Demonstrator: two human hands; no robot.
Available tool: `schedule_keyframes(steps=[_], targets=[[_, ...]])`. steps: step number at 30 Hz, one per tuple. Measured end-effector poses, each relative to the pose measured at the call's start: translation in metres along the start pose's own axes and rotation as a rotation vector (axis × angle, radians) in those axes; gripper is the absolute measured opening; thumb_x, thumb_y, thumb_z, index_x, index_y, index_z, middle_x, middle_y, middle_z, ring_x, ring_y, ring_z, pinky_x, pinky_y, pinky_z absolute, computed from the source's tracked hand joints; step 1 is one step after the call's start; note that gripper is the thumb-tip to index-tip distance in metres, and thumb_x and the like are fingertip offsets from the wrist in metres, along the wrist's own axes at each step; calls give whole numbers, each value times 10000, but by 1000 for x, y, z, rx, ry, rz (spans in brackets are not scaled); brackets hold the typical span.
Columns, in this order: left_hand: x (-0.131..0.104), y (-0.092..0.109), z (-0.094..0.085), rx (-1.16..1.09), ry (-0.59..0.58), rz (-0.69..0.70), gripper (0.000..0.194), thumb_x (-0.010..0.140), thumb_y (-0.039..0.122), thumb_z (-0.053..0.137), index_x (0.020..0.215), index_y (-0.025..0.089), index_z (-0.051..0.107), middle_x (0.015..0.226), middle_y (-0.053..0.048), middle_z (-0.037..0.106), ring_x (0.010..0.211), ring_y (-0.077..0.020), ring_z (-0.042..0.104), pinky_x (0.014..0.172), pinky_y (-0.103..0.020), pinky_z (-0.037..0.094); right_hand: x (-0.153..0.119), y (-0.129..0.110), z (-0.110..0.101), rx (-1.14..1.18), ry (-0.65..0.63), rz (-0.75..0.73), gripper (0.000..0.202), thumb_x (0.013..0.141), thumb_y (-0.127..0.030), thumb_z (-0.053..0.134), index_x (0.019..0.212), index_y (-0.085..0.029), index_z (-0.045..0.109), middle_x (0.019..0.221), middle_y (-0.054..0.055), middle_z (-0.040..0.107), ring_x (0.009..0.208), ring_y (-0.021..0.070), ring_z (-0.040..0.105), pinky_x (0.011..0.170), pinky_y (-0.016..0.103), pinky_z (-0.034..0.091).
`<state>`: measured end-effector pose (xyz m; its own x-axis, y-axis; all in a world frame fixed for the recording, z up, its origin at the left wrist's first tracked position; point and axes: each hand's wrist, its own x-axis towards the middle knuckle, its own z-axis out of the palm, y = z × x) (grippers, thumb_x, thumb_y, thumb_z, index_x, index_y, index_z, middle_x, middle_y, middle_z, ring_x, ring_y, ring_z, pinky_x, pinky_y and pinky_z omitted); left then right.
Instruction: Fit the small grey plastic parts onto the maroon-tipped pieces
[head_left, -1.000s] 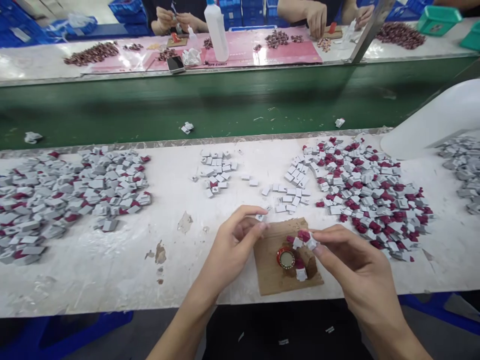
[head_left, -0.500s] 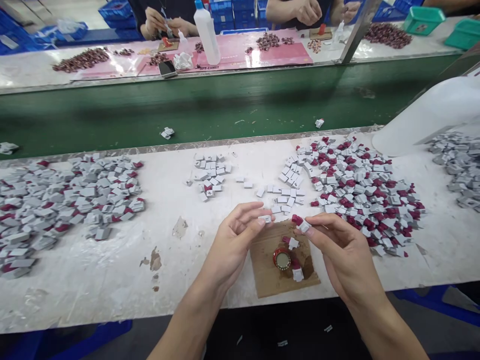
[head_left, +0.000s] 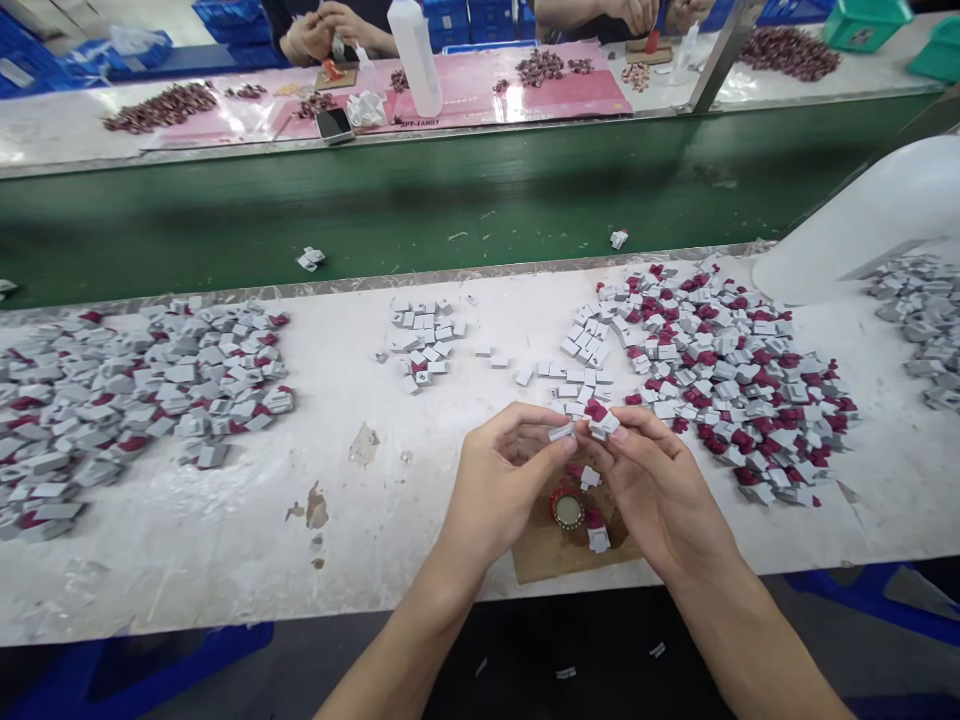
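Grey-and-maroon piece [head_left: 600, 418] pinched between right hand's fingers [head_left: 621, 432].

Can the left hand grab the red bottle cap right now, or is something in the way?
Probably yes: the red bottle cap lies uncovered on the cardboard, close to the left hand. But that hand's fingers pinch a small grey piece, so it might have to let go first.

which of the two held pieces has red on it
The red-topped piece, pinched in the right hand. The white piece in the left hand shows no red.
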<state>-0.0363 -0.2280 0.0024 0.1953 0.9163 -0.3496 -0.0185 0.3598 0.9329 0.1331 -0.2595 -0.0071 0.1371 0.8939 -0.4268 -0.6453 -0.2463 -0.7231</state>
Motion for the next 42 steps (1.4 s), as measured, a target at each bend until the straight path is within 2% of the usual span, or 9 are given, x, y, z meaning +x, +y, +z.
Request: schedule_keyframes(steps=[5,10,15,17,20,24,32,37,42], targets=[[5,-1,-3,-78,-7,-91,365,816,378,995,1073,196,812,890,-74,855,845,-239,801,619,-281,587,2,5,1,-20,-12,-41,194,817,-338,1007,935,-290,860,961,2,858,1021,212,836,1036,348,650],[10,-2,-2,-157,-31,-101,318,807,356,1006,1019,178,850,964,-81,860,876,-217,804,738,-304,655,5,5,1,17,-51,-26,182,824,-304,986,941,-311,846,914,-18,836,1014,223,836,1077,399,645],[8,2,-6,-144,-60,-71,364,840,423,988,1028,190,780,847,-51,830,719,-215,787,580,-296,612,7,-3,-4,114,-39,94,228,755,-285,1001,889,-317,820,877,-22,822,987,236,822,1127,459,644],[7,2,-11,-113,-20,-80,388,839,401,995,1080,189,779,770,-23,801,694,-202,784,672,-315,648,5,-7,-9,139,-45,147,220,757,-278,994,855,-308,800,894,-20,816,981,226,813,1126,447,650],[5,1,-19,-60,27,-96,407,862,422,984,1152,199,806,887,-49,842,857,-226,837,933,-373,671,-1,-12,-17,141,-65,181,201,787,-318,983,821,-299,786,916,-16,807,986,212,805,1115,410,659],[2,-1,-25,-62,22,-133,426,880,465,966,1195,208,839,1017,-78,861,950,-267,852,1038,-444,661,-8,-14,-23,118,-73,199,204,778,-376,1004,840,-301,826,920,-15,819,973,206,815,1079,383,676],[-6,6,-8,-146,-45,-40,261,935,411,922,1111,235,846,1007,-44,844,949,-211,793,887,-327,656,-8,-4,-20,-170,-44,-208,92,915,-340,938,975,-368,873,1046,-13,870,1182,303,830,1149,541,618],[-6,6,1,-335,-139,-83,269,944,383,921,1079,198,780,933,-41,831,851,-181,798,897,-321,659,-12,-3,-12,-273,-51,-266,66,943,-374,917,983,-364,865,1029,9,821,1076,294,824,1003,497,665],[-4,1,0,-292,-174,-30,292,959,374,909,1168,194,814,1015,-79,861,903,-218,824,914,-358,684,-11,-3,-10,-311,-43,-285,70,947,-375,920,990,-356,868,998,14,796,981,248,791,921,427,671]])
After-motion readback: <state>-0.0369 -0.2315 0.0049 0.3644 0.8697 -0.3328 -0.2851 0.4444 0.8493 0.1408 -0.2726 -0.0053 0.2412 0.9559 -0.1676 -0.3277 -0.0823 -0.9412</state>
